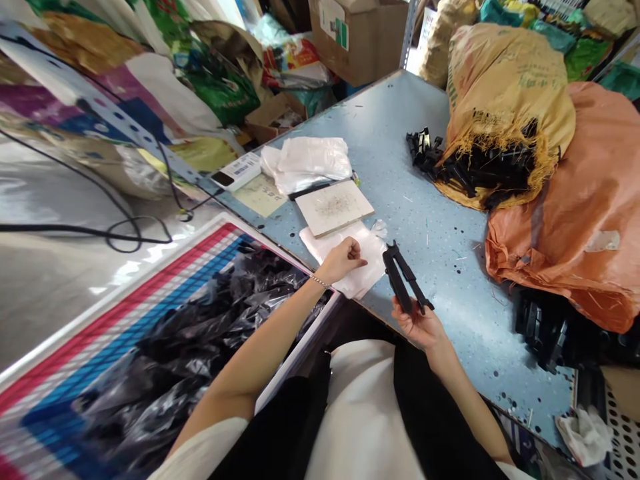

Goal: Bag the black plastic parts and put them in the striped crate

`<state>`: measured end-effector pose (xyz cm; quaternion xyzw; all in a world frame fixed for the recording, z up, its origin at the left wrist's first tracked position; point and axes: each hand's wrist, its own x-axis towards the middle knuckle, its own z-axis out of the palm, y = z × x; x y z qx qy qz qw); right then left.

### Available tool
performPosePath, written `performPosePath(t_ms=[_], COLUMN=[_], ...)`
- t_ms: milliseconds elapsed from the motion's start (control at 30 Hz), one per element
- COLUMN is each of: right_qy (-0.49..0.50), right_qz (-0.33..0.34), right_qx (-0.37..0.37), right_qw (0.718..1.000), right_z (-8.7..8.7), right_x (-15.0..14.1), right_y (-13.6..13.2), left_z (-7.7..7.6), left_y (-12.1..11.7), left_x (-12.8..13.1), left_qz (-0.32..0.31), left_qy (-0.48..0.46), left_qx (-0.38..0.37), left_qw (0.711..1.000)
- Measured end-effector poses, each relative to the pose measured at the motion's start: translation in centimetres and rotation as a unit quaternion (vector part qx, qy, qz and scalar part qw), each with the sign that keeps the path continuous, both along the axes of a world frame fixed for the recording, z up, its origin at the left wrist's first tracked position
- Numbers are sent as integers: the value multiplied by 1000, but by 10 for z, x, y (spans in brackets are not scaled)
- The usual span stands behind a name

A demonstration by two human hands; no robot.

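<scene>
The black part point(399, 283) is located in the right hand point(420, 327), which is closed on its near end, fingers and thumb wrapped against it. Long axis: runs from the right hand away from the body, slanting toward the left-hand side. The part has two bars; they meet at the far end and spread apart toward the right hand.

Governing relation: the far end of the part lies just to the right of the left hand point(343, 261), with a short gap between them. The right hand is the nearer of the two, being in contact; the left hand is apart from the part.

Left-hand state: fingers curled, thumb close to them, positioned over the translucent plastic sheet point(370, 273). Whether the fingertips pinch any film cannot be told.

Beyond the left hand, away from the body: a pale board point(335, 203), then a stack of folded plastic point(315, 160). To the left of the left hand: a striped bin point(131, 328) containing crumpled dark plastic point(195, 360).

Beyond and to the right of the right hand: a yellow sack point(510, 87) with similar black pieces point(460, 175) at its mouth. Farther right: an orange sack point(565, 220).
</scene>
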<state>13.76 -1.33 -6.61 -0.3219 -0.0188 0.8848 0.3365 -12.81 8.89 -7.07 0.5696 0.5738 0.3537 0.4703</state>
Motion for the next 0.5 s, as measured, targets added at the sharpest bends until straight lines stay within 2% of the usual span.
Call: performPosePath(t_ms=[133,233,333,400,500], right_qy=[41,44,26,36,66], right_qz=[26,42,-8,-15,34], right_qx=[-26,-72,-76,-63,-50], right_qw=[999,996,997,997,996], right_z=[-11,-21,-23,-20,-17], right_x=[-14,-22,-22,-22,-30], right_y=[1,2,0,-2,0], left_z=[-1,-2,-2,-1,3], left_y=[-1,-4,-6,-7,-14], left_x=[1,-6,-14,-16,-9], left_qz=[-1,-31,-68,-76,-88], left_qy=[34,108,217,250,235], left_qx=[10,112,218,239,259], left_qw=[999,987,949,935,933])
